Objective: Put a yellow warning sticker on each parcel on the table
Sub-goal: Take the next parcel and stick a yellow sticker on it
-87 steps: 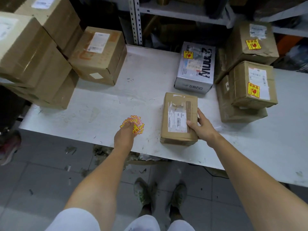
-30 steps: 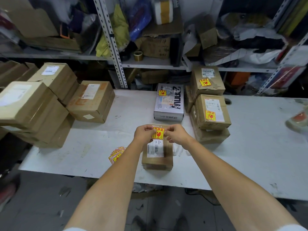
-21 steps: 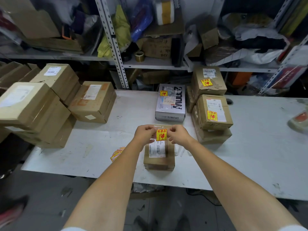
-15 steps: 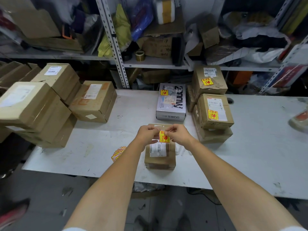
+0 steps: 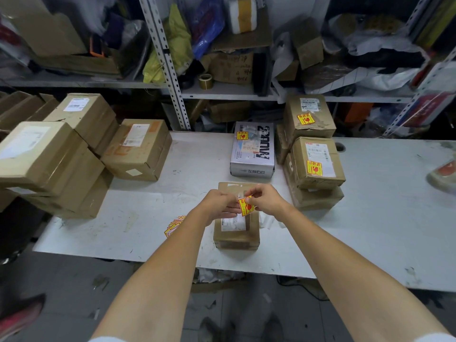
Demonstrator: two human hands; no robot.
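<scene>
Tilted further since the earlier frame, the sticker point(image 5: 246, 206) is being pinched by the left hand point(image 5: 218, 206) and right hand point(image 5: 267, 199) just above the parcel point(image 5: 236, 239) on the bench point(image 5: 370, 218).

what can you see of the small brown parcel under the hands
A small oblong parcel of brown cardboard, sealed with clear tape, lies flat on the white table near its front edge, long side pointing away from the person. A white shipping label sits on top. The left hand and right hand pinch a yellow sticker over its far half, hiding part of it; no sticker shows on the visible part. Whether they touch it cannot be told.
</scene>
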